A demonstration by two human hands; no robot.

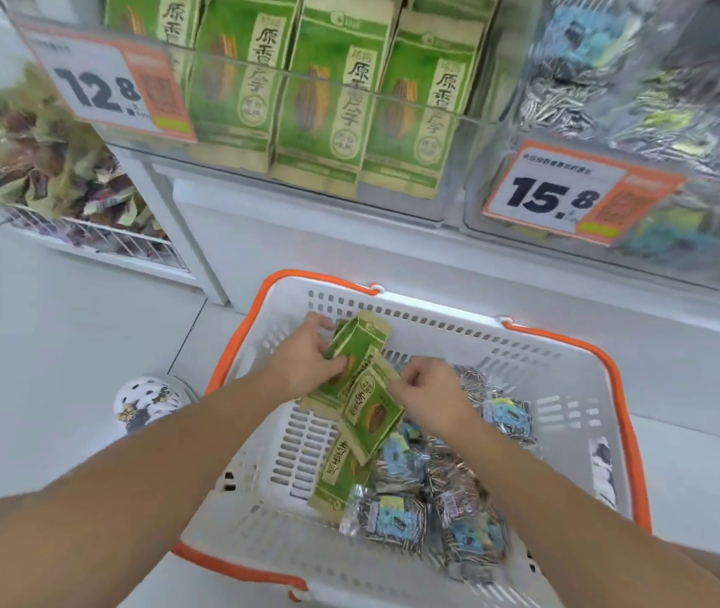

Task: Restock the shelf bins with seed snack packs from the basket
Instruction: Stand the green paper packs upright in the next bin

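A white basket [568, 388] with orange handles stands on the floor below the shelf. My left hand [305, 357] grips a green seed pack [360, 344] over the basket. My right hand [433, 392] pinches the top edge of a second green pack [371, 421] just below the first. A third green pack [340, 476] lies in the basket beside several clear packs with blue labels [397, 520]. Above, a clear shelf bin [446, 120] holds upright green packs [319, 94]. The bin to its right [700, 256] holds clear seed packs [590, 81].
Price tags reading 12.8 [104, 85] and 15.8 [568, 195] hang on the bin fronts. A white wire basket [86, 239] of mixed snacks sits at the left. A patterned shoe [152, 401] rests on the floor left of the basket.
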